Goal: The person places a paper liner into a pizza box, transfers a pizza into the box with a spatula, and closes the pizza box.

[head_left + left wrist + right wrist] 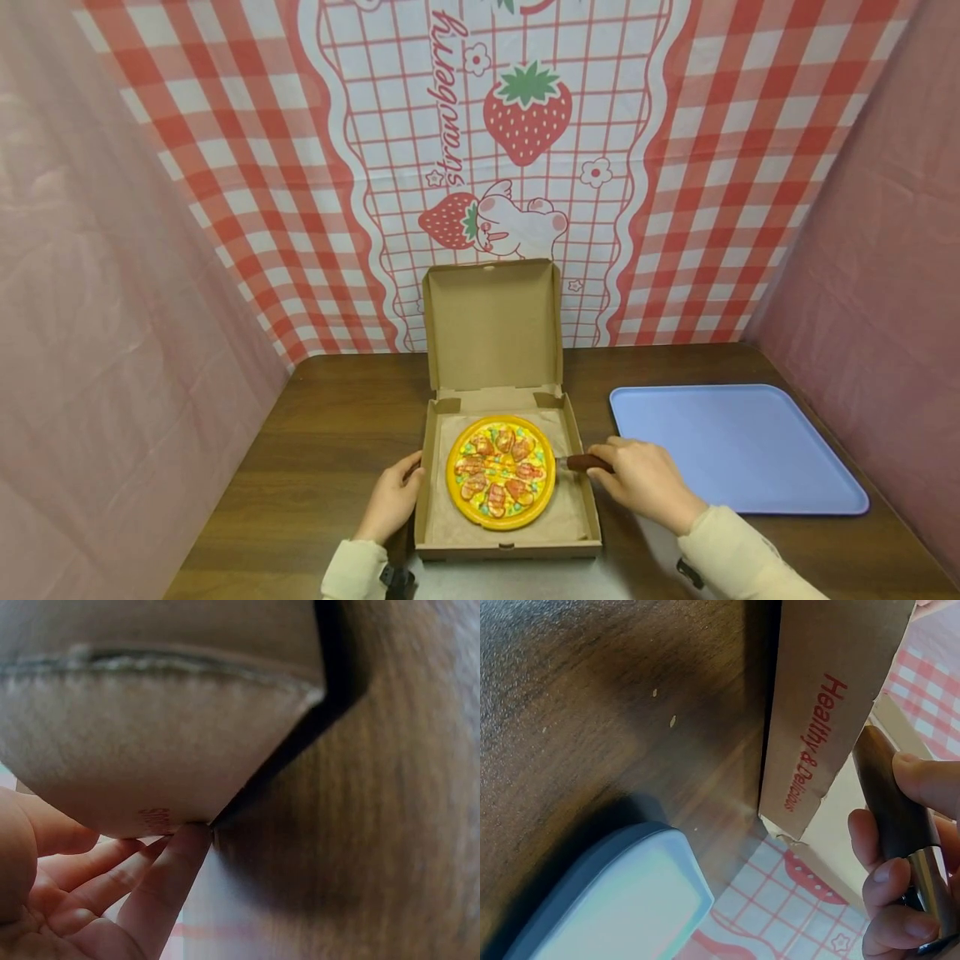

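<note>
An open cardboard pizza box stands with its lid raised behind it. On paper inside lies a round pizza with a yellow crust and colourful toppings. My left hand rests against the box's left wall, its fairly straight fingers touching the outside. With curled fingers, my right hand grips the brown wooden handle of a pizza server. The handle crosses the box's right wall. Its metal neck meets the pizza's right edge, where the blade is hidden.
A light blue tray lies on the dark wooden table to the right of the box. Behind the table hangs a red-and-white checked strawberry cloth, with pink curtains at both sides.
</note>
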A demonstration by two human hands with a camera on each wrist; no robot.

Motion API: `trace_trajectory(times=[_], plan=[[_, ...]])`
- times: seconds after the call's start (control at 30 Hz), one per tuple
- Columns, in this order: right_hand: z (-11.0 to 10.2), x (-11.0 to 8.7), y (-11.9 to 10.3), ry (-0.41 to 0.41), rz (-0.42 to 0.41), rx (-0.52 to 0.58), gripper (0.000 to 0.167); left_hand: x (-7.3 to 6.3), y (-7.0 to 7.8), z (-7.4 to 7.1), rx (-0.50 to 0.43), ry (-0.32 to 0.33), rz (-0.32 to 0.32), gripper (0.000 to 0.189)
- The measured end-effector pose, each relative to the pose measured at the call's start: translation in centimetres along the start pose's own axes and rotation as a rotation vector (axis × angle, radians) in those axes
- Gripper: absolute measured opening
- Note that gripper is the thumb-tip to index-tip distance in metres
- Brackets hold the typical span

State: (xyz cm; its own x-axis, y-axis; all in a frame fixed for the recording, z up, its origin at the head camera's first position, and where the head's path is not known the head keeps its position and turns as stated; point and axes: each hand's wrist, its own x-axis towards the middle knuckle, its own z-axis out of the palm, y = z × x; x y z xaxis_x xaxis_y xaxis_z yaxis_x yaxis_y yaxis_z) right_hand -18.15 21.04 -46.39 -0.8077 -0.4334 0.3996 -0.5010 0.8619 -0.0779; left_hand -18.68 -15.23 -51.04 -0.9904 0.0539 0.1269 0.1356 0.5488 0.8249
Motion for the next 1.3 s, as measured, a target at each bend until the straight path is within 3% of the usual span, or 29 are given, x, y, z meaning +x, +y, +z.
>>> trace_trajectory(times=[0.67, 0.97, 1.3], plan=[[-0.26, -0.1, -0.59, 0.054, -0.008, -0.082, 0.022, -0.05, -0.21, 0.1, 0.001, -0.006, -0.035, 0.037], [-0.05, -0.21, -0.43, 0.126, -0.03, -0.107, 0.022, -0.01, -0.08, 0.03, 0.004, 0.0, -0.014, 0.036], [-0.01, -0.22, -0.21, 0.147, -0.011, -0.091, 0.023, -0.03, 0.0, -0.03, 0.001, 0.001, -0.004, 0.036]])
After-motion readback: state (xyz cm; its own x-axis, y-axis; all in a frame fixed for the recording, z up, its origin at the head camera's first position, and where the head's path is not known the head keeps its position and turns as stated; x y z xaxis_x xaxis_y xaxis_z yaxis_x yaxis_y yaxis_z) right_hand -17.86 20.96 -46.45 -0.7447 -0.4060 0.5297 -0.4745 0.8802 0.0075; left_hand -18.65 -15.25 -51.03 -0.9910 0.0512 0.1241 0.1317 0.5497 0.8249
